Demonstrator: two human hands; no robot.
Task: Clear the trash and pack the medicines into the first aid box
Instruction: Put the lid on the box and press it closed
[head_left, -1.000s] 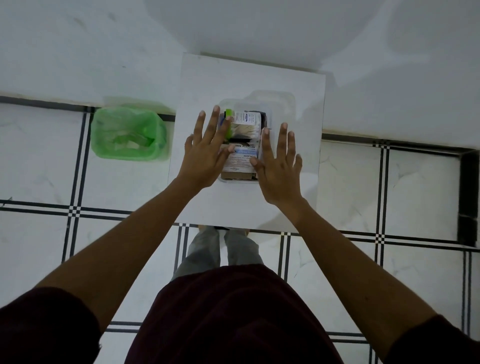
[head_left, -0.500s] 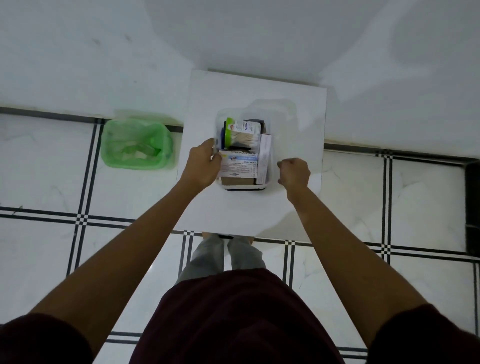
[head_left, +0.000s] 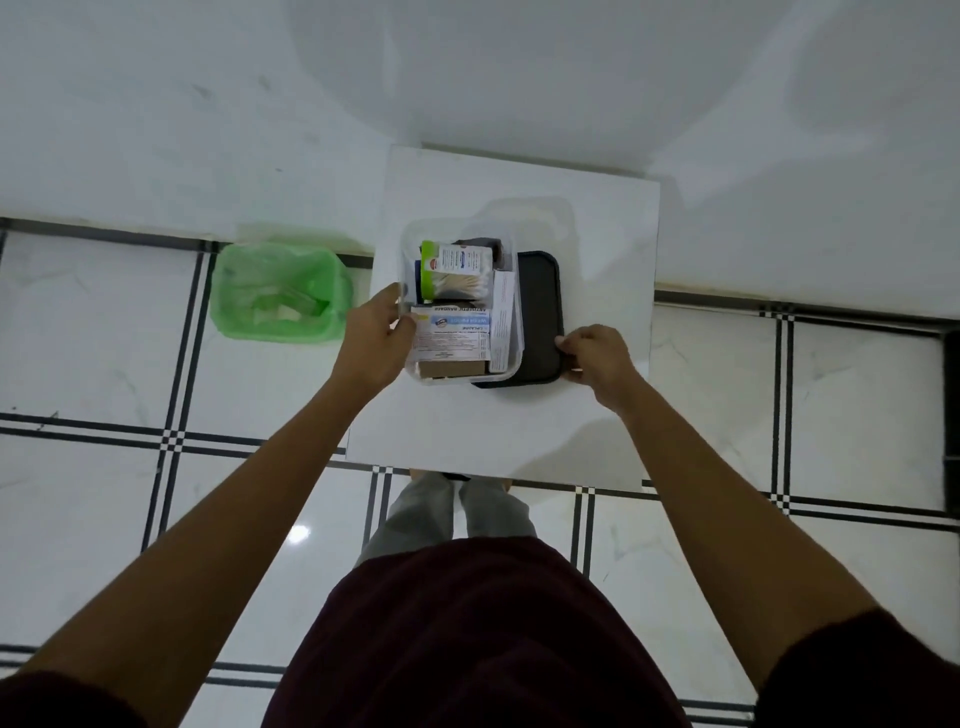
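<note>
Left hand (head_left: 371, 340) has its grip on the left wall of the clear box (head_left: 457, 378) — thumb hooked over the rim. The box sits mid-counter (head_left: 597, 228), stuffed with medicines: cotton swabs (head_left: 457, 270) at the far end, a bandage pack (head_left: 451, 332) nearer. Right hand (head_left: 597, 358) pinches the near right corner of the dark lid (head_left: 540, 312), which lies flat just right of the box, partly under it. Green bin (head_left: 280, 291) is on the floor, left of the counter.

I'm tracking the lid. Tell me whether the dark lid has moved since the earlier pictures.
Yes. The dark lid now shows to the right of the clear box, pulled toward the table's right edge by the right hand.
</note>
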